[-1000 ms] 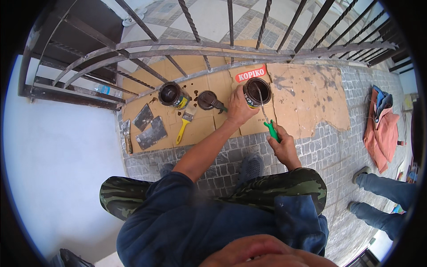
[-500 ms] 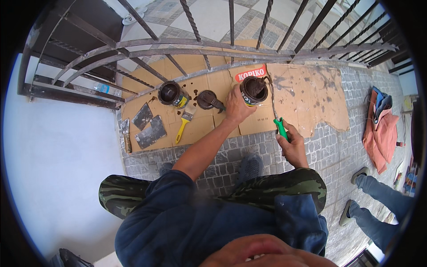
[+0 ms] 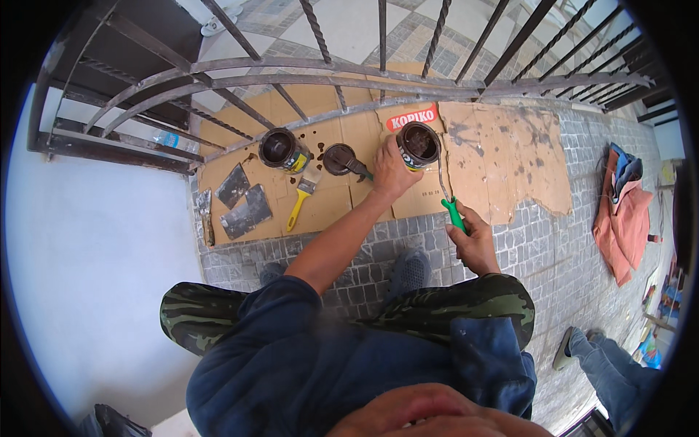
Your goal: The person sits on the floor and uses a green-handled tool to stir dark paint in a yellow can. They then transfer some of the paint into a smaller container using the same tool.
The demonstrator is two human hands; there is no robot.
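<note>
My left hand (image 3: 394,172) is wrapped round the side of an open can of dark brown paint (image 3: 412,164) on the cardboard. In my right hand (image 3: 475,239) is a small paint roller (image 3: 455,214), gripped by its green handle. Its bent wire frame runs up to the can's rim, and the brown-coated roller head sits down in the can. Just left of my left hand, a brush with dark bristles (image 3: 352,162) lies across a paint-covered lid (image 3: 335,166). Farther left stands a second open paint can (image 3: 280,150), with a yellow-handled paintbrush (image 3: 300,200) nearer me.
Paint-spotted cardboard (image 3: 510,160) covers the stone paving. A metal railing (image 3: 320,81) arches over its far side. Two flat dark plates (image 3: 246,213) and a scraper (image 3: 207,218) lie left. Reddish cloth (image 3: 622,226) lies right, and another person's legs (image 3: 601,368) stand lower right.
The roller head has gone lower into the can, and my right hand has shifted slightly left with the handle. At lower right, the other person's legs have moved.
</note>
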